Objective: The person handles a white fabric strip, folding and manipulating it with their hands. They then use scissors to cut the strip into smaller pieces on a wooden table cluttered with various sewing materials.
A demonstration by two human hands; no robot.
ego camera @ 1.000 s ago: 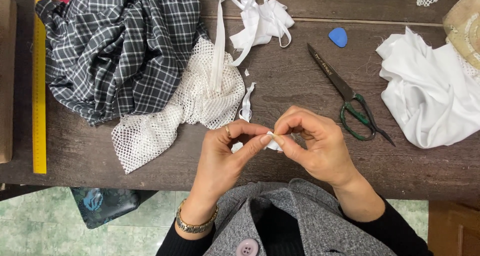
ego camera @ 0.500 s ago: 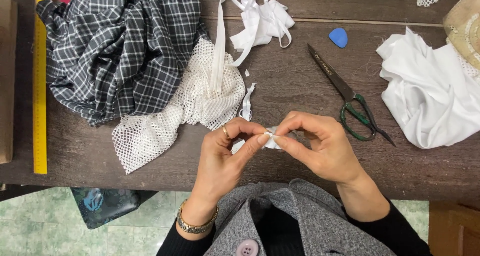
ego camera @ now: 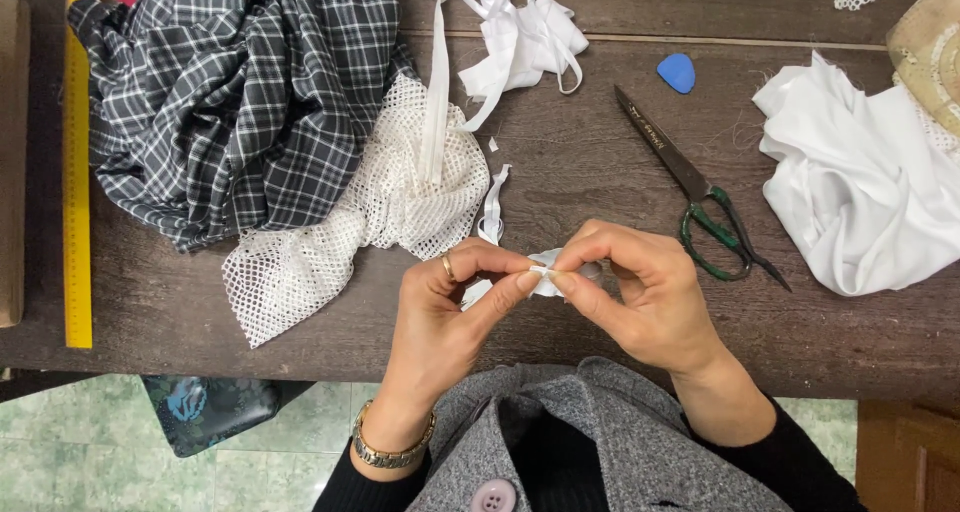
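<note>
— I'm looking down on a sewing workplace, a tailor's bench or a home setup, I can't tell which. See the dark wooden table (ego camera: 250, 322)?

— Go on.

— Black-handled scissors (ego camera: 700, 197), blue tailor's chalk (ego camera: 677, 73), a yellow ruler (ego camera: 77, 162) along the edge. Checked fabric (ego camera: 240, 92), white mesh (ego camera: 330, 222), white cloth (ego camera: 860, 192) lie heaped about.

Soft, even light falls from above on the dark table (ego camera: 560, 172). Shadows are faint, gathered just under the hands near its front edge. The white cloth (ego camera: 860, 192) at its right is bright, slightly washed out. Focus is sharp throughout.
</note>
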